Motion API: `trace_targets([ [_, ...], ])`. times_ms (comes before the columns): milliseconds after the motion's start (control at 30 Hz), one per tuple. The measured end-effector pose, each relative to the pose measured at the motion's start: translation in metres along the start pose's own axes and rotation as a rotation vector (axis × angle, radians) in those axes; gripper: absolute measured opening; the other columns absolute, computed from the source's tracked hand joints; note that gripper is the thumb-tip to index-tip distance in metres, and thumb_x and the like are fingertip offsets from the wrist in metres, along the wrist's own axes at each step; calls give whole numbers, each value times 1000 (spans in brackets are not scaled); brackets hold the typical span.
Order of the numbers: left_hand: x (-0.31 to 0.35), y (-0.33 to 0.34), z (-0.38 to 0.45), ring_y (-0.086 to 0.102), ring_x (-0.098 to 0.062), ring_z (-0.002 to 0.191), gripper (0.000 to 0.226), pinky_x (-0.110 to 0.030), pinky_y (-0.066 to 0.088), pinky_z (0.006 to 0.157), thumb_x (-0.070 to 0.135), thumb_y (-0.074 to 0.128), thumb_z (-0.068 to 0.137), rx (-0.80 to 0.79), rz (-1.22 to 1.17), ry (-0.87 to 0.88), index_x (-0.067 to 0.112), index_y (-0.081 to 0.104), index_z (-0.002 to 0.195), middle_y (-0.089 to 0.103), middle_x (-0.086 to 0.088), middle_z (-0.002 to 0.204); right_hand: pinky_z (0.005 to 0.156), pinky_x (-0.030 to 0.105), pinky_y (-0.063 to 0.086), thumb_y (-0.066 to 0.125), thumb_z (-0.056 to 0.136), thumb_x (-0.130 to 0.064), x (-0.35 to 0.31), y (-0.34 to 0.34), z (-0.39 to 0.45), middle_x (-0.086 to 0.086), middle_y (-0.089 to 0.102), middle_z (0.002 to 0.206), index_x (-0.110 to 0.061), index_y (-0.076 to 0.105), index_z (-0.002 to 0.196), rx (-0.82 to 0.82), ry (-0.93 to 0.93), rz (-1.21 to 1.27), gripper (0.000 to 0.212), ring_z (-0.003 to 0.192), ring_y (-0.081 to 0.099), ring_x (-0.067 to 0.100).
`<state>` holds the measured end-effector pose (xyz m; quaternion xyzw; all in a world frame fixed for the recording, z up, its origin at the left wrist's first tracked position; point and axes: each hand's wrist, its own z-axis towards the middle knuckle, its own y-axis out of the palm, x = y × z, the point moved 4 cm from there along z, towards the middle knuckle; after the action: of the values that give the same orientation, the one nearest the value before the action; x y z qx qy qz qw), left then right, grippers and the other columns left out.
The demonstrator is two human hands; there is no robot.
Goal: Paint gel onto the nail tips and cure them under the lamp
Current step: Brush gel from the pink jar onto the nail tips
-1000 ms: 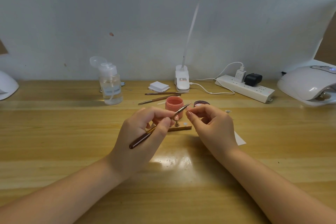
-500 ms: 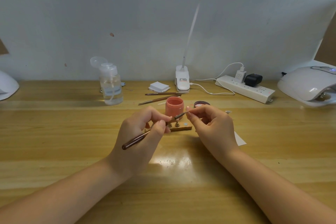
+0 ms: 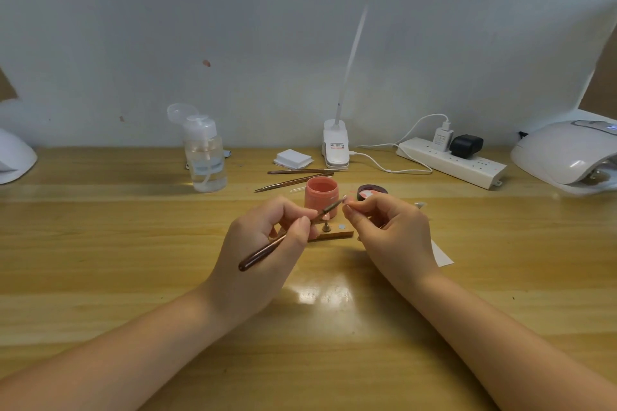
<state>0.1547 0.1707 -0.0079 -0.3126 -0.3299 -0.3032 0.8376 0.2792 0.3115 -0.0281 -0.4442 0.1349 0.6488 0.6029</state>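
Nail tip (image 3: 350,199): small, pale, pinched at the fingertips of the right hand (image 3: 389,230), held above the desk (image 3: 100,260) just near of the gel jar; its detail is too small to make out. Right-hand grip: thumb and fingers curled together on the tip.

Brush (image 3: 287,237): dark reddish handle, metal ferrule, held pen-style in the left hand (image 3: 263,243). Left-hand grip: fingers and thumb clamped on the handle about midway. Bristle end points up and right and meets the nail tip; handle end sticks out low and left over the hand.

Gel jar (image 3: 321,196): open, coral-pink, standing just behind the hands. Its dark lid (image 3: 372,192) lies just to the right, inner face up.

Wooden holder strip (image 3: 334,234): on the desk between the hands, carrying small metal studs.

Far side of desk: two spare brushes (image 3: 297,177) lying near the jar, a stack of white pads (image 3: 293,158), a clear pump bottle (image 3: 205,157) to the left, clip lamp base (image 3: 336,143) at centre, power strip (image 3: 450,162) to the right.

Curing lamp (image 3: 564,153): white, far right edge of desk, well apart from the hands.
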Motion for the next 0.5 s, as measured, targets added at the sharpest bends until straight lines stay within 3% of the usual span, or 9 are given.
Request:
trace_targets([
  [100, 0, -3, -1, 67, -14, 80, 20, -38, 54, 74, 33, 53, 85, 21, -59, -3, 20, 66, 88, 70, 5, 78, 61, 34, 52, 73, 84, -14, 0, 0, 0, -9, 65, 68, -16, 74, 85, -11, 10, 8, 2, 62, 60, 14],
  [267, 0, 0, 0, 67, -9, 82, 13, -19, 50, 72, 21, 55, 88, -6, -54, -12, 19, 68, 92, 72, 7, 82, 63, 40, 55, 73, 84, -13, 0, 0, 0, -7, 67, 70, -16, 74, 85, -9, 22, 38, 4, 64, 63, 16],
  [400, 2, -4, -1, 67, -14, 81, 23, -34, 53, 72, 33, 51, 83, 15, -63, 16, 19, 66, 90, 70, 5, 80, 65, 42, 57, 72, 84, -13, 0, 0, -1, -4, 70, 75, -21, 72, 88, -22, 48, 74, 9, 66, 65, 16],
  [500, 5, -1, 2, 66, -14, 86, 20, -28, 51, 70, 35, 53, 86, 7, -11, 32, 25, 67, 95, 71, 9, 86, 66, 42, 57, 72, 84, -13, -1, 1, -1, -3, 71, 78, -22, 72, 89, -33, 51, 88, 11, 67, 66, 16],
])
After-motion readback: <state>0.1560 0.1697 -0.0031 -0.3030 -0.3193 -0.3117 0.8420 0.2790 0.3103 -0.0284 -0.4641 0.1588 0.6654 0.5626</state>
